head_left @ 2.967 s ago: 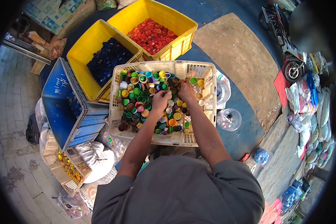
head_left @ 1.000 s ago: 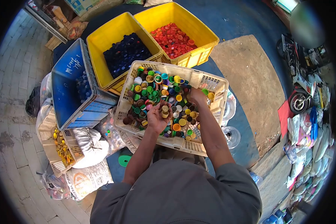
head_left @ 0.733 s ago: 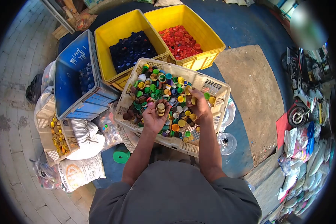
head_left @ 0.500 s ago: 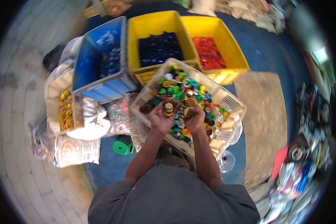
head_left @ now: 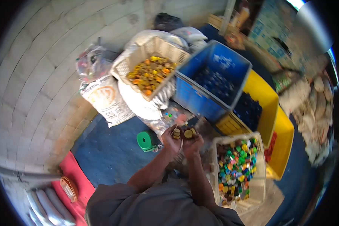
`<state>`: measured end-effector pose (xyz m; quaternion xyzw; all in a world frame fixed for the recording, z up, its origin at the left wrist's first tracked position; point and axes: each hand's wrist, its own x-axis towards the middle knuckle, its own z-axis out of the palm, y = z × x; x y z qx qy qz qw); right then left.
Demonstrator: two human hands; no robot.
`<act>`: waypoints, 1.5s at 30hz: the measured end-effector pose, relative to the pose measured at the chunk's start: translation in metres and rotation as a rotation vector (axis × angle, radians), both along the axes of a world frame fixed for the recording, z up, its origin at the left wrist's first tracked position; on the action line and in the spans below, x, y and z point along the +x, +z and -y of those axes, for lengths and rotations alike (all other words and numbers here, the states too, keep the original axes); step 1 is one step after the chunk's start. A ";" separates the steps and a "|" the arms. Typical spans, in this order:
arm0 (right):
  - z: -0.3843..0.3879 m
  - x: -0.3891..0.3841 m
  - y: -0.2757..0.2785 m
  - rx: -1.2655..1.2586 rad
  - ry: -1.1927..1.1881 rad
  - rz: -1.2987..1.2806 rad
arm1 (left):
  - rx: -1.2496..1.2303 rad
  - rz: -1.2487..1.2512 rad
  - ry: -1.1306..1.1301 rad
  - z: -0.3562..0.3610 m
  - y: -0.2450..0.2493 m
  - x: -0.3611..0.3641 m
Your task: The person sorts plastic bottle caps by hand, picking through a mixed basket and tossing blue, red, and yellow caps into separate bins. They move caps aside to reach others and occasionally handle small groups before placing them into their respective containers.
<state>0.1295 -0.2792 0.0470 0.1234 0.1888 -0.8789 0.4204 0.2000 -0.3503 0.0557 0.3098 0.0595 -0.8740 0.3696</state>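
Observation:
My left hand (head_left: 171,140) is closed around a small stack of yellowish caps (head_left: 176,133). Close beside it, my right hand (head_left: 193,143) holds more yellow caps (head_left: 188,133), with its fingers curled round them. Both hands are in front of my body, left of a cream crate (head_left: 262,177) of mixed-colour caps. Farther forward and left stands another cream crate (head_left: 121,70), which contains yellow and orange caps (head_left: 153,72).
A blue bin (head_left: 194,92) and two yellow bins (head_left: 286,150) stand ahead and right. A green stool (head_left: 144,141) is left of my hands. Sacks (head_left: 108,100) lean near the block wall (head_left: 45,67). A red mat (head_left: 77,188) lies lower left.
The view has turned left, and my hands have moved away from over the mixed-cap crate, coming closer together. The caps remain in both hands.

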 end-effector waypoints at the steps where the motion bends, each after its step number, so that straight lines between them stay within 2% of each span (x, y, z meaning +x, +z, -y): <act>1: 0.025 0.009 0.000 0.043 0.045 0.015 | 0.003 0.011 0.045 0.023 -0.008 0.009; 3: 0.067 0.029 -0.004 0.141 0.108 0.056 | 0.019 0.049 0.109 0.061 -0.015 0.031; 4: 0.086 0.036 -0.011 0.111 0.134 0.066 | 0.045 0.063 0.143 0.077 -0.016 0.037; 6: 0.123 0.043 -0.021 0.078 0.203 -0.003 | -0.006 0.105 0.144 0.112 -0.019 0.045; 8: 0.156 0.046 -0.005 0.109 0.231 -0.093 | -0.008 0.113 0.128 0.150 -0.028 0.042; 10: 0.206 0.018 -0.059 0.043 0.278 -0.121 | -0.017 0.112 0.068 0.186 0.006 0.028; 11: 0.225 0.015 -0.014 0.072 0.266 -0.124 | -0.123 -0.013 0.039 0.214 -0.007 0.017; 12: 0.246 0.007 0.018 0.040 0.271 -0.222 | -0.135 -0.025 -0.008 0.241 0.007 0.006; 13: 0.266 -0.005 0.048 0.038 0.234 -0.215 | -0.338 0.013 0.068 0.241 0.078 0.007; 14: 0.283 -0.019 0.066 -0.015 0.244 -0.131 | -0.317 -0.184 0.001 0.266 0.080 0.002; 15: 0.290 -0.019 0.103 0.037 0.214 -0.166 | -0.462 -0.298 0.003 0.283 0.083 -0.003; 17: 0.301 -0.041 0.099 0.140 0.222 -0.214 | -0.433 -0.301 0.084 0.295 0.087 -0.004; 20: 0.272 -0.057 0.063 0.110 0.200 -0.249 | -0.499 -0.444 0.152 0.288 0.063 0.005; 21: 0.256 -0.073 0.024 -0.044 0.250 -0.298 | -0.353 -0.336 0.152 0.285 0.047 0.007; 22: 0.234 -0.080 -0.013 -0.196 0.295 -0.341 | -0.204 -0.223 0.146 0.278 0.026 0.009; 23: 0.209 -0.059 0.004 -0.043 0.230 -0.244 | -0.054 -0.108 0.132 0.267 0.011 0.010; 24: 0.183 -0.032 0.026 0.113 0.145 -0.143 | -0.098 -0.065 0.105 0.250 0.004 0.014; 27: 0.105 -0.011 -0.015 0.060 0.092 -0.236 | -0.200 -0.079 0.001 0.189 -0.006 0.015; 28: 0.081 -0.006 -0.016 0.212 0.125 -0.351 | -0.236 -0.126 -0.057 0.171 -0.019 0.014; 31: 0.001 0.005 0.002 0.223 0.130 -0.377 | -0.291 -0.105 -0.195 0.107 -0.027 -0.006; 33: -0.048 0.007 -0.001 0.227 0.055 -0.440 | -0.348 -0.165 -0.415 0.053 -0.014 -0.021; 35: -0.098 0.010 0.019 0.280 -0.058 -0.463 | -0.403 -0.037 -0.573 -0.006 0.008 -0.042; 36: -0.123 0.012 0.031 0.300 -0.093 -0.481 | -0.444 0.017 -0.637 -0.039 0.019 -0.053; 39: -0.198 0.018 0.054 0.320 -0.226 -0.559 | -0.605 -0.076 -0.911 -0.121 0.023 -0.079; 43: -0.282 0.035 0.066 0.515 -0.449 -0.633 | -0.979 0.001 -1.226 -0.221 0.020 -0.106; 45: -0.312 0.046 0.063 0.612 -0.505 -0.559 | -1.160 0.009 -1.341 -0.263 0.020 -0.115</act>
